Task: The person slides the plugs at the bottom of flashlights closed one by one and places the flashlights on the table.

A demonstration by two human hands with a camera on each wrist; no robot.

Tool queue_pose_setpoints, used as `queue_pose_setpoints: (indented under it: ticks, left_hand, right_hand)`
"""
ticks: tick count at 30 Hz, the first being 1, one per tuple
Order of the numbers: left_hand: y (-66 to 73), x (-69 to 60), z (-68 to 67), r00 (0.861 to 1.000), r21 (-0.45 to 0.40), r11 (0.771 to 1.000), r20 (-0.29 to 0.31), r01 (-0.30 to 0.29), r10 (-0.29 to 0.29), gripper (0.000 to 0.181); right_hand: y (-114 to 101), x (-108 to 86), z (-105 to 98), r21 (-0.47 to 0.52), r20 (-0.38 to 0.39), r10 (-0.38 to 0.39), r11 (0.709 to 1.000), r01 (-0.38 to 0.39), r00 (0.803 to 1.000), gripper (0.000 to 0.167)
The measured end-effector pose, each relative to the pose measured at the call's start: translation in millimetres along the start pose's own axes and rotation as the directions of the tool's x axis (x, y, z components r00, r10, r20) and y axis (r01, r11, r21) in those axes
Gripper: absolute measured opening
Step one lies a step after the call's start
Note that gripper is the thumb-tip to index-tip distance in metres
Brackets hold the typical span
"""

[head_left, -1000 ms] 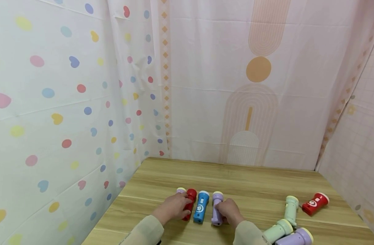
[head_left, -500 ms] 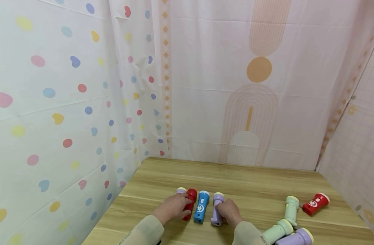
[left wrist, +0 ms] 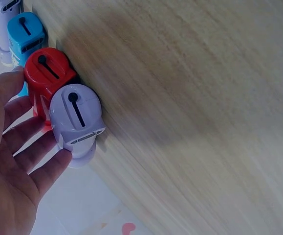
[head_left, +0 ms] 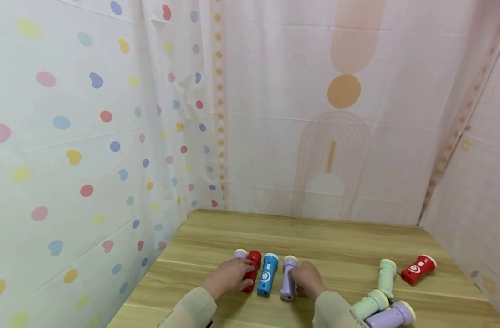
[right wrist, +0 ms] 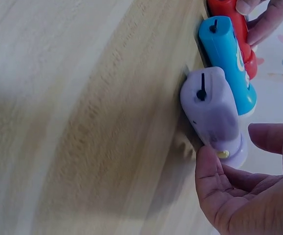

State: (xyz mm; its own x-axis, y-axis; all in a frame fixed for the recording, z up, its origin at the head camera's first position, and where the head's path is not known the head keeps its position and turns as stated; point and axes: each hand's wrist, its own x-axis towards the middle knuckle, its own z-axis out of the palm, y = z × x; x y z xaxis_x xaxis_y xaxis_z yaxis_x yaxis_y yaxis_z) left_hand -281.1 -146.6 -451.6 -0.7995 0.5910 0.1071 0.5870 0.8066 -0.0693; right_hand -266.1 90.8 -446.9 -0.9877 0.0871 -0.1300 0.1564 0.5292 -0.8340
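Several toy flashlights lie side by side in a row on the wooden table. My left hand (head_left: 230,276) rests with fairly straight fingers over the red flashlight (head_left: 255,258) and the purple flashlight (head_left: 240,253) at the row's left end. In the left wrist view its fingertips touch the sides of these two. A blue flashlight (head_left: 266,275) lies between my hands, touched by neither in the head view. At the row's right end is another purple flashlight (head_left: 288,282). My right hand (head_left: 309,279) touches its right side with a fingertip; in the right wrist view the thumb stands apart from it.
To the right lie more flashlights: a green one (head_left: 386,277) pointing away, a second green one (head_left: 369,304), a purple one (head_left: 391,315) near the front, and a red one (head_left: 417,269) farther right. Patterned curtains (head_left: 270,136) hang around the table (head_left: 336,237).
The purple flashlight by my right hand has turned slightly, its near end shifting left. My left hand stays in place. The head view has shifted a little.
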Motion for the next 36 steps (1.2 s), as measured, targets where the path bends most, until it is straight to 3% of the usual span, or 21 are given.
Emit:
queue_pose_setpoints:
  ticks: [7,15,22,27,31,36]
  left_hand:
    - [0.0,-1.0,0.9,1.0,-0.025,1.0,0.0,0.009,-0.009,0.036]
    - [0.5,0.1,1.2,1.0,-0.046,0.999,0.019,0.016,-0.015,0.037]
    - [1.5,1.2,4.3,1.0,-0.041,0.999,0.024,0.013,-0.012,0.038]
    - [1.9,1.3,6.9,1.0,-0.037,0.999,0.021,0.008,-0.007,0.038]
    - [2.3,1.9,7.3,1.0,-0.043,0.999,0.024,0.008,-0.007,0.038]
    - [1.6,2.7,5.1,1.0,-0.043,0.999,0.017,-0.005,0.006,0.038]
  right_hand:
    - [-9,0.6,-24,-0.042,0.012,-0.101,0.994,0.101,0.995,0.031]
    - [-11,13.7,-66,-0.08,-0.001,-0.108,0.991,0.107,0.994,0.025]
    - [-3,20.7,-112,-0.168,-0.01,-0.119,0.979,0.116,0.993,0.041]
    - [2,20.8,-145,-0.246,-0.007,-0.135,0.961,0.129,0.991,0.025]
    - [8,22.1,-166,-0.321,0.017,-0.157,0.934,0.154,0.987,0.039]
    - [17,24.7,-186,-0.439,0.033,-0.178,0.882,0.174,0.983,0.033]
